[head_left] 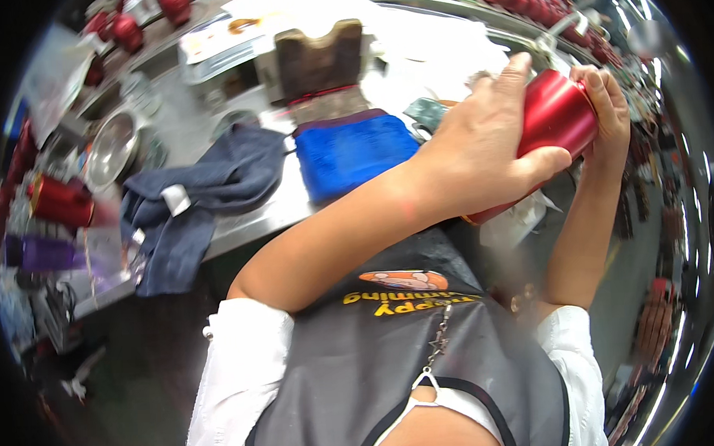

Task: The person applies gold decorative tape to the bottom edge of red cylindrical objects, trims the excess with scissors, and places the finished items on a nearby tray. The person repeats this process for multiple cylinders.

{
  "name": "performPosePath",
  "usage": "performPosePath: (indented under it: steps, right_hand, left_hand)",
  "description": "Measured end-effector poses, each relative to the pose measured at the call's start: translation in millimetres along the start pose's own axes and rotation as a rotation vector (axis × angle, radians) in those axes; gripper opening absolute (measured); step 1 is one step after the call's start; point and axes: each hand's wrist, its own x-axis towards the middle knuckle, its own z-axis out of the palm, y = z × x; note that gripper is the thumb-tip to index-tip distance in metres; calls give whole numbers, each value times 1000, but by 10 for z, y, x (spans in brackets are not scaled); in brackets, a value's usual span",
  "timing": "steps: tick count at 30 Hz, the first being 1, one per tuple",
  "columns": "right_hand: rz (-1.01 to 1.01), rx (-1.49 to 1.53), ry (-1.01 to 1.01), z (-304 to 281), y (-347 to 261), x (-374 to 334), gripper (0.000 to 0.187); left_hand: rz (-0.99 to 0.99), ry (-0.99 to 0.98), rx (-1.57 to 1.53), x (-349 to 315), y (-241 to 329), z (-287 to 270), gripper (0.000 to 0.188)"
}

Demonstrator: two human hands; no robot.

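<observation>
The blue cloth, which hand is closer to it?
Left. The left hand is to the right of the blue cloth, on the red cylinder; the right hand is farther right, at its upper end.

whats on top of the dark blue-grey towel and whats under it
A white patch, perhaps a tag, shows on the towel. The metal table is beneath, with one towel end hanging past its edge; anything else under the folds is hidden.
</observation>
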Motion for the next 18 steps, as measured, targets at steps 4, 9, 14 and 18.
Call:
performPosePath:
  steps: [4,9,14,18]
  right_hand:
    - [-135,-50,168,-727,30,-361,25]
    - [-119,-57,403,-1373,82,-875,25]
    - [-125,-85,381,-1814,147,-1393,28]
    - [-46,-105,431,-2163,189,-1803,29]
  left_hand:
    - [-294,22,-569,-319,-256,68,52]
    - [-1010,-424,-1225,-509,-389,563,44]
    - [-1066,-615,-1366,-467,-436,1053,49]
    - [-1109,-644,-1410,-508,-436,1410,49]
